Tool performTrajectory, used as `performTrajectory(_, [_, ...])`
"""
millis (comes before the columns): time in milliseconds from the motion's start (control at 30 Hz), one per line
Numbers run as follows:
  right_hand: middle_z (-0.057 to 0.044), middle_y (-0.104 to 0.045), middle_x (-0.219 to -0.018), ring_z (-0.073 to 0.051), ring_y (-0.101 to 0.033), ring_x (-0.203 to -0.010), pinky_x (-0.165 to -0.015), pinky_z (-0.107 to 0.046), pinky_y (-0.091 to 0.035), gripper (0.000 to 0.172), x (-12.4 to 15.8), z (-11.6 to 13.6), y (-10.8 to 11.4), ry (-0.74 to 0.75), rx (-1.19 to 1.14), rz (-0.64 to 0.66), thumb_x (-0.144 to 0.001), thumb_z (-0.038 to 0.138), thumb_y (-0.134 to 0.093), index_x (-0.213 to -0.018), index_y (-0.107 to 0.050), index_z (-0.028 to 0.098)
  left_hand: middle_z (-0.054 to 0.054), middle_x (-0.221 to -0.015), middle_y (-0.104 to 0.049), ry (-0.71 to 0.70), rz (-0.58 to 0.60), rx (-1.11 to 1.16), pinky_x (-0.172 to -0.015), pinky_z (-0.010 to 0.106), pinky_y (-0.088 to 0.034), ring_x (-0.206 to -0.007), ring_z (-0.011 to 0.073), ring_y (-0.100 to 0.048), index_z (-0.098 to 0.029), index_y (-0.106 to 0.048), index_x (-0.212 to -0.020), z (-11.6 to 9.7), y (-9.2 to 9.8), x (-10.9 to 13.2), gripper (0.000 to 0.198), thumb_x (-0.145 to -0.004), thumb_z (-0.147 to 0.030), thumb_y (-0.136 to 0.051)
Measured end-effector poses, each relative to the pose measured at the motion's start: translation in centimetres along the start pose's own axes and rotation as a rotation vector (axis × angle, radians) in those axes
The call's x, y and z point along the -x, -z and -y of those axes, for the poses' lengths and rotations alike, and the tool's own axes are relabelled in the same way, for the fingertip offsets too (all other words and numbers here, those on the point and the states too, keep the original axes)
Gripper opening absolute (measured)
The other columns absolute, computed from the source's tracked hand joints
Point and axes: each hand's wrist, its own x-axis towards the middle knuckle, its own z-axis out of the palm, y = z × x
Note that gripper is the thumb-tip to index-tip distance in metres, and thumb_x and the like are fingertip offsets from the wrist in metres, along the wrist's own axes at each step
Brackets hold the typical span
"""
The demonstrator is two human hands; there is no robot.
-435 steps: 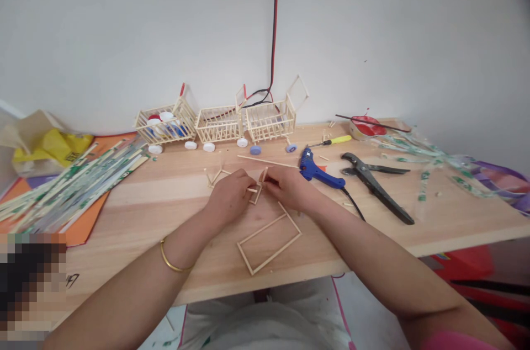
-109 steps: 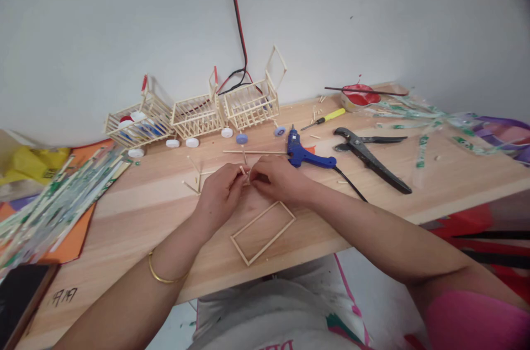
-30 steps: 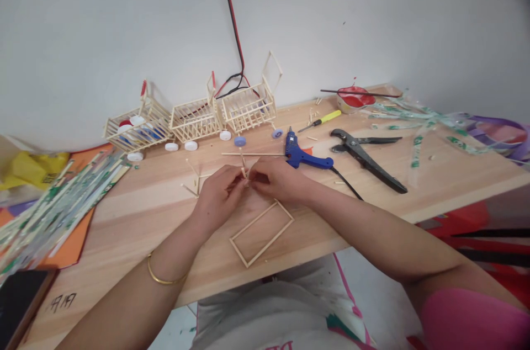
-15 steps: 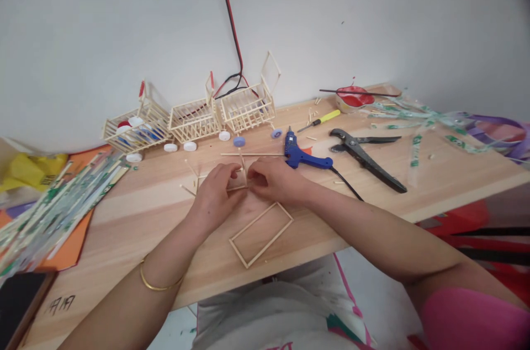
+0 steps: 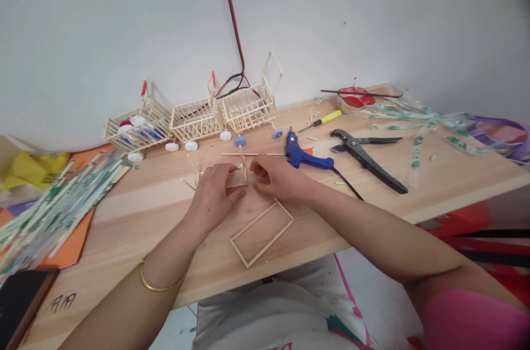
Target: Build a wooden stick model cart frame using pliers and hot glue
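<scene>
My left hand (image 5: 212, 191) curls over a small frame of thin wooden sticks (image 5: 237, 185), thumb and fingers around its near right part; the palm hides much of it. Short sticks stand up from this frame, one at its right end. Just right of that upright, my right hand (image 5: 278, 180) is bent with thumb and fingers apart, and nothing shows between them. Nearer the table's front lies a flat stick rectangle (image 5: 262, 248). A blue glue gun (image 5: 304, 155) rests beyond my right hand, beside a long loose stick (image 5: 252, 154).
Several stick-built model carts (image 5: 194, 121) with bottle-cap wheels line the wall. Black-handled cutters (image 5: 368, 162), a yellow-handled tool (image 5: 329, 117) and a bowl of red paint (image 5: 356, 100) lie right. Wrapped sticks (image 5: 78, 195) and a dark phone-like slab (image 5: 22, 303) are left.
My right hand has drawn slightly away from the stick frame's upright end, and its fingers have parted from it. The left hand stays over the frame.
</scene>
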Motion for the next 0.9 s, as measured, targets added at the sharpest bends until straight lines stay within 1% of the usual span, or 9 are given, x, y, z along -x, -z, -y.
performTrajectory(100, [0.0,-0.056,-0.076,-0.012,-0.047,-0.066,-0.061,-0.022,-0.033,0.02,0.0,0.2,0.2,-0.005,0.011,0.004,-0.068,0.013,-0.057,-0.086,-0.052,0.016,0.009,-0.1,-0.06,-0.011,0.004,-0.006,-0.081,0.04,-0.044,-0.097,0.0258,-0.053,-0.017,-0.052,-0.104,-0.1,0.2,-0.1,0.035,-0.073,-0.028,-0.065])
performTrajectory(233, [0.0,-0.055,-0.074,-0.012,-0.046,-0.066,-0.06,-0.022,-0.033,0.016,0.1,0.1,0.1,0.02,0.016,-0.005,-0.07,0.015,-0.057,-0.085,-0.052,0.016,0.008,-0.098,-0.061,-0.044,0.023,-0.001,-0.082,0.041,-0.043,-0.095,0.0244,-0.053,-0.018,-0.056,-0.095,0.0,0.2,-0.1,0.025,-0.074,-0.028,-0.064])
performTrajectory(400, [-0.001,-0.056,-0.076,-0.012,-0.048,-0.068,-0.061,-0.023,-0.034,0.014,0.0,-0.2,-0.1,0.049,0.02,-0.017,-0.071,0.015,-0.055,-0.085,-0.053,0.016,0.007,-0.091,-0.062,-0.046,0.043,-0.012,-0.079,0.04,-0.043,-0.089,0.023,-0.053,-0.018,-0.058,-0.086,0.2,0.2,-0.1,0.017,-0.075,-0.029,-0.064])
performTrajectory(600, [-0.001,-0.057,-0.075,-0.012,-0.049,-0.068,-0.062,-0.023,-0.035,0.013,0.0,-0.5,-0.2,0.063,0.027,-0.016,-0.071,0.013,-0.054,-0.084,-0.053,0.016,0.007,-0.088,-0.062,-0.03,0.054,-0.037,-0.077,0.039,-0.042,-0.086,0.0232,-0.053,-0.017,-0.059,-0.083,0.1,0.2,-0.1,0.014,-0.075,-0.028,-0.063])
performTrajectory(700, [-0.001,-0.057,-0.075,-0.012,-0.049,-0.068,-0.062,-0.023,-0.034,0.013,0.0,-0.5,-0.2,0.064,0.032,-0.013,-0.071,0.012,-0.053,-0.084,-0.053,0.016,0.006,-0.084,-0.061,-0.034,0.045,-0.031,-0.074,0.036,-0.042,-0.083,0.022,-0.054,-0.018,-0.059,-0.079,-0.2,0.4,-0.1,0.008,-0.075,-0.025,-0.061])
performTrajectory(767, [-0.001,-0.057,-0.075,-0.013,-0.049,-0.068,-0.062,-0.023,-0.034,0.013,0.0,-0.5,-0.2,0.063,0.033,-0.01,-0.071,0.012,-0.052,-0.084,-0.053,0.016,0.004,-0.078,-0.06,0.003,0.049,-0.017,-0.068,0.032,-0.041,-0.077,0.02,-0.054,-0.019,-0.057,-0.074,-0.5,0.7,0.1,0.005,-0.076,-0.023,-0.058])
performTrajectory(800, [-0.001,-0.057,-0.075,-0.013,-0.048,-0.068,-0.062,-0.023,-0.034,0.013,0.1,-0.5,-0.2,0.064,0.033,-0.01,-0.071,0.011,-0.052,-0.084,-0.053,0.016,0.003,-0.074,-0.059,0.043,0.058,-0.007,-0.064,0.03,-0.04,-0.072,0.0186,-0.054,-0.019,-0.056,-0.072,-0.8,1.0,0.2,0.006,-0.076,-0.023,-0.056])
performTrajectory(900, [-0.001,-0.056,-0.074,-0.012,-0.048,-0.067,-0.061,-0.023,-0.034,0.014,0.1,-0.5,0.0,0.061,0.039,-0.022,-0.071,0.01,-0.051,-0.084,-0.053,0.015,-0.002,-0.058,-0.053,0.192,0.131,0.008,-0.052,0.026,-0.031,-0.054,0.0142,-0.047,-0.019,-0.052,-0.066,-1.7,1.9,0.6,0.018,-0.079,-0.032,-0.054])
